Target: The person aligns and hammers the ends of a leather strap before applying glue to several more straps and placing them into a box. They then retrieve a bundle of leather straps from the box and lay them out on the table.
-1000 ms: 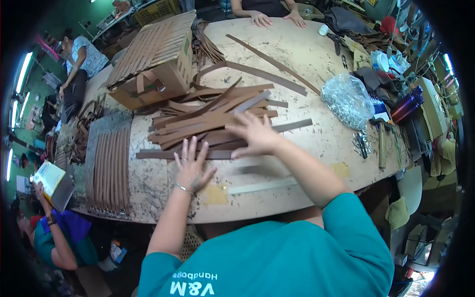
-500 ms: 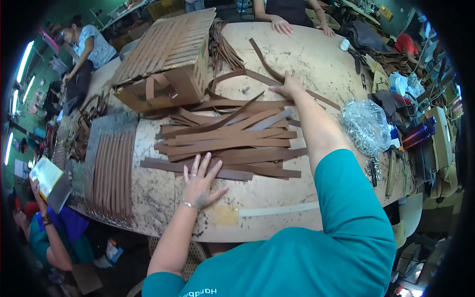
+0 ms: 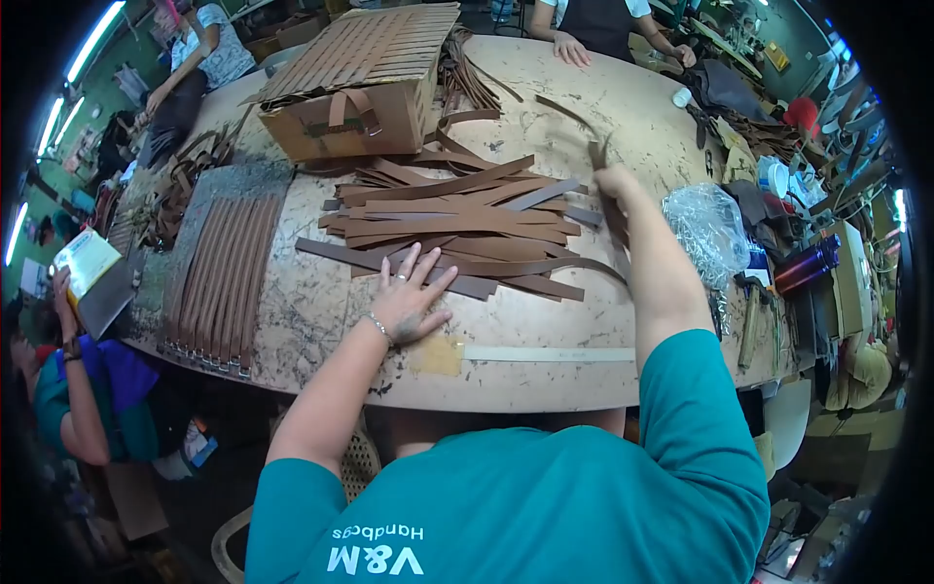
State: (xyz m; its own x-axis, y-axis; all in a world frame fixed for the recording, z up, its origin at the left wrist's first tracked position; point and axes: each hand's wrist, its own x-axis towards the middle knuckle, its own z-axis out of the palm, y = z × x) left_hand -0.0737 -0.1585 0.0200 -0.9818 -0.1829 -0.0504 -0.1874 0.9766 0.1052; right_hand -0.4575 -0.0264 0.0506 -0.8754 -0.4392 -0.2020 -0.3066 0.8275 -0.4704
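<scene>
A loose pile of brown leather strips (image 3: 457, 214) lies across the table in front of me. My left hand (image 3: 411, 304) rests flat with fingers spread, its fingertips on the lowest strips at the near edge of the pile. At the right end of the pile my right hand (image 3: 613, 181) is closed round a few leather strips (image 3: 615, 229), which hang down and are smeared by motion. One long strip curves from the pile toward that hand. Another dark strip (image 3: 564, 109) lies on the table just beyond it.
A cardboard box (image 3: 341, 122) topped with strips stands behind the pile. Buckled straps (image 3: 222, 277) line a board at left. A plastic bag of metal parts (image 3: 702, 229), a hammer (image 3: 749, 321) and a purple bottle (image 3: 808, 263) are at right. Other people sit around the table.
My right hand has drawn back toward me and slightly right, bringing strips off the far table. My left hand stays flat at the pile's near edge. The camera view has shifted.
</scene>
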